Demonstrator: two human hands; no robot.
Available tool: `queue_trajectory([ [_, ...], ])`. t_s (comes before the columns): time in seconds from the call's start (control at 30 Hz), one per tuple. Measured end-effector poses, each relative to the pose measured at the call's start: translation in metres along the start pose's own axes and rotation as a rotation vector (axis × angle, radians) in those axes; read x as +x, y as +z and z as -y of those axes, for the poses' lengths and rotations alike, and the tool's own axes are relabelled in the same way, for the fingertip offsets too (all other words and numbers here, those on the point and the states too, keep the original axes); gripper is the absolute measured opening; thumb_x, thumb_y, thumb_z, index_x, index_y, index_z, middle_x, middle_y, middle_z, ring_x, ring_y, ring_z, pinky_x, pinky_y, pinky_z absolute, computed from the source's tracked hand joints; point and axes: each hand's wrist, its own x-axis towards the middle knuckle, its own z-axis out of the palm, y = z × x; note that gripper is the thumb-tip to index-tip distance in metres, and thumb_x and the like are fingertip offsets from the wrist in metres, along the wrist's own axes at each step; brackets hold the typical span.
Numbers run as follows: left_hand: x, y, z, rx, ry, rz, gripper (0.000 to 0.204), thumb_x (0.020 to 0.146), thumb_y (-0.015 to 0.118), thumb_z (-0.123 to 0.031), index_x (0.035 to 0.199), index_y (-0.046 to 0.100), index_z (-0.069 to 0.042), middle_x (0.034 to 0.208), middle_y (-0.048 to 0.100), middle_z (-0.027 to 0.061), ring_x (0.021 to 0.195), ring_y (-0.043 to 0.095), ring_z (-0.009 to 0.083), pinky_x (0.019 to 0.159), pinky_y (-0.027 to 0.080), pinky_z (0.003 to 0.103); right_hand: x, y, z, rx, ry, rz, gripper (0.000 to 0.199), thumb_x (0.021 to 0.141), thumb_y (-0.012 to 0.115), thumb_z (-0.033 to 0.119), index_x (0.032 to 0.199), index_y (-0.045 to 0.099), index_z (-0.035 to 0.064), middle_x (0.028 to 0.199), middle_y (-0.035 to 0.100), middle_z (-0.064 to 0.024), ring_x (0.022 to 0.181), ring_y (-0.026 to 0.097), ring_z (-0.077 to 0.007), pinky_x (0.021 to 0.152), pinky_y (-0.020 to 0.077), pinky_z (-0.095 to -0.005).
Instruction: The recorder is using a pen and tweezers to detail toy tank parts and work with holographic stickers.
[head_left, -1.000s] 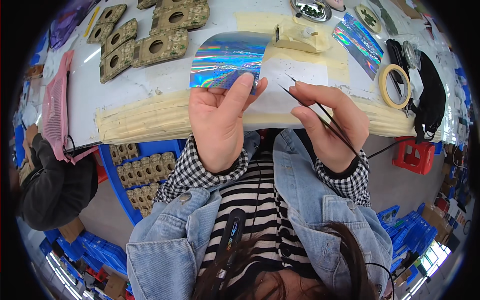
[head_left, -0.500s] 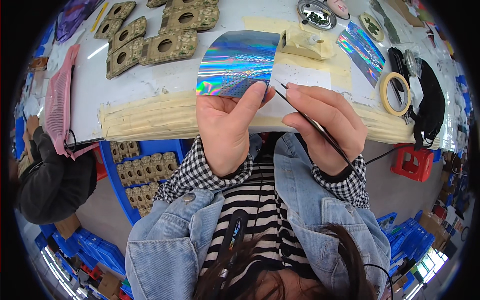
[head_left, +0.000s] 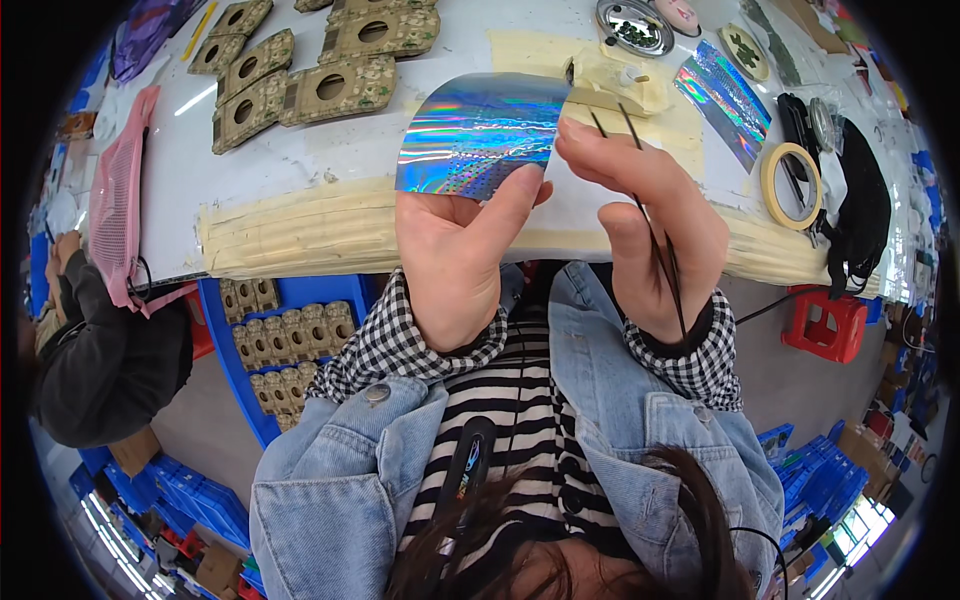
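My left hand point(head_left: 447, 262) holds a shiny holographic sheet point(head_left: 470, 125) by its lower edge, thumb on top and the other fingers underneath. Small dark dots cover the sheet's lower right part, and it bows upward over the table. In my right hand point(head_left: 675, 205) lies a pair of black tweezers point(head_left: 648, 218), its two tips apart and pointing away from me. The right fingertips are at the sheet's right edge; whether they press on it I cannot tell. Beyond them sits a block wrapped in cream tape point(head_left: 630, 85).
Camouflage pieces with round holes point(head_left: 352, 88) lie at the back left. A second holographic sheet point(head_left: 722, 108), a metal dish of small dark bits point(head_left: 638, 38) and a tape roll point(head_left: 768, 190) are at right. Below the table edge is a blue tray point(head_left: 245, 375). A co-worker's dark sleeve point(head_left: 115, 350) shows left.
My right hand has moved up and opened out toward the sheet's right edge. The tweezers have swung away from the sheet, tips spread. The sheet has tilted slightly and bows more.
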Motion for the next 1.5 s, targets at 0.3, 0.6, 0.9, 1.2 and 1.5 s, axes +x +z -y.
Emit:
queue_trajectory([
  [0.3,-0.004,-0.003,-0.003,-0.024,-0.084,0.043,0.021,0.086,0.062,-0.001,0.107,0.058,0.002,0.098,0.065,0.0083,0.083,0.064,0.0143,0.074,0.055,0.029,0.005,0.005,-0.002,0.114,0.03,0.09,0.027,0.087,0.062,0.011,0.113,0.061,0.0009,0.095,0.065,-0.0148,0.08,0.064,-0.0256,0.071,0.0503,-0.0285],
  [0.6,-0.004,-0.005,-0.004,0.077,-0.018,-0.021,0.018,0.087,0.062,-0.002,0.105,0.061,0.0,0.095,0.067,0.0091,0.082,0.065,0.0159,0.076,0.054,0.032,0.001,0.0,-0.002,0.131,0.039,0.019,0.044,0.091,0.057,0.033,0.116,0.059,-0.0032,0.103,0.065,-0.0151,0.092,0.063,-0.0275,0.08,0.0494,-0.0327],
  [0.9,-0.003,-0.006,-0.001,0.078,0.071,-0.006,0.015,0.085,0.063,0.001,0.1,0.06,0.003,0.09,0.066,0.0085,0.078,0.064,0.0144,0.07,0.053,0.026,0.001,-0.003,0.009,-0.181,-0.136,0.059,0.039,0.069,0.078,0.004,0.104,0.063,-0.0019,0.093,0.068,-0.0141,0.087,0.067,-0.0297,0.074,0.0545,-0.0341],
  [1.2,-0.002,-0.002,-0.003,0.073,0.087,-0.017,0.015,0.084,0.063,0.002,0.099,0.06,0.003,0.089,0.066,0.0079,0.077,0.064,0.014,0.069,0.052,0.025,-0.003,0.0,0.01,-0.165,-0.086,0.052,0.029,0.077,0.071,0.001,0.105,0.062,-0.0014,0.099,0.068,-0.0163,0.089,0.067,-0.0283,0.078,0.0531,-0.0337],
  [1.5,-0.003,-0.003,0.0,0.113,0.111,-0.022,0.014,0.084,0.063,0.002,0.097,0.061,0.003,0.087,0.066,0.0079,0.078,0.064,0.0138,0.069,0.052,0.025,-0.003,0.001,0.012,-0.166,-0.027,0.046,0.029,0.077,0.07,-0.001,0.105,0.062,-0.0015,0.094,0.068,-0.016,0.085,0.067,-0.0261,0.074,0.0528,-0.0314],
])
